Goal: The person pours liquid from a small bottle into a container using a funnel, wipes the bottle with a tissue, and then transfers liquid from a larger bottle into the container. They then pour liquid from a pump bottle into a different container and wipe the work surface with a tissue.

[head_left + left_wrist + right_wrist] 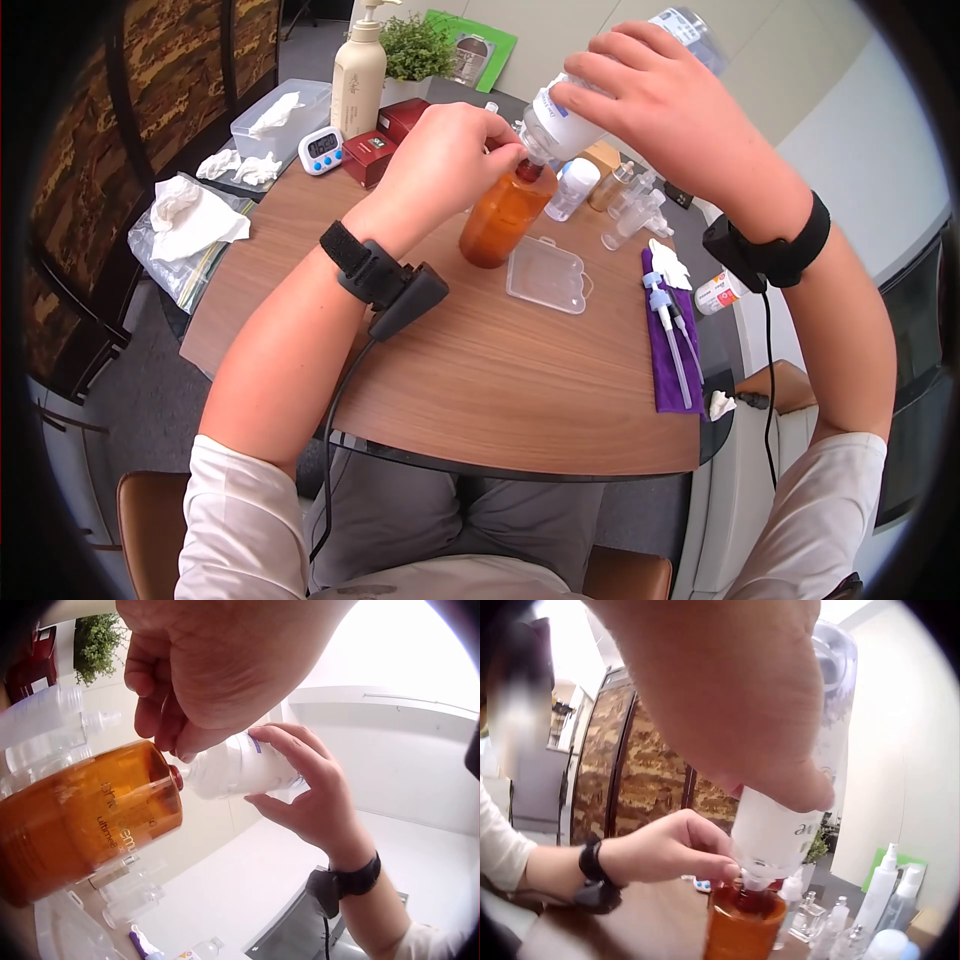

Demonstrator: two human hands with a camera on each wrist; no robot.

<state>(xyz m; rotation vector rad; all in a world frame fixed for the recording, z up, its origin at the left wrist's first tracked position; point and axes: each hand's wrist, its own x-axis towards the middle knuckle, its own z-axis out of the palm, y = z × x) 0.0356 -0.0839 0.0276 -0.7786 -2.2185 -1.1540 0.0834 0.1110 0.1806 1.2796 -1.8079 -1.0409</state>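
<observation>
An amber bottle (pixel 500 215) stands upright on the wooden table. Tipped mouth-down over its neck is a clear bottle with a white label (pixel 572 122), which my right hand (pixel 665 110) grips around the body from above. My left hand (pixel 450 150) pinches a small clear funnel-like piece (pixel 754 883) with thumb and fingertips, right where the two bottle necks meet. In the left wrist view the amber bottle's printed front (pixel 112 817) shows, and the label of the tilted bottle (pixel 244 761) is partly behind my fingers.
A clear plastic case (pixel 547 278) lies near the amber bottle. Several small bottles stand behind it on the right. A purple cloth (pixel 672 350) carries a pump head (pixel 660 300). Toward the left are a timer (pixel 321 151), red boxes (pixel 370 158) and a tall pump bottle (pixel 358 85).
</observation>
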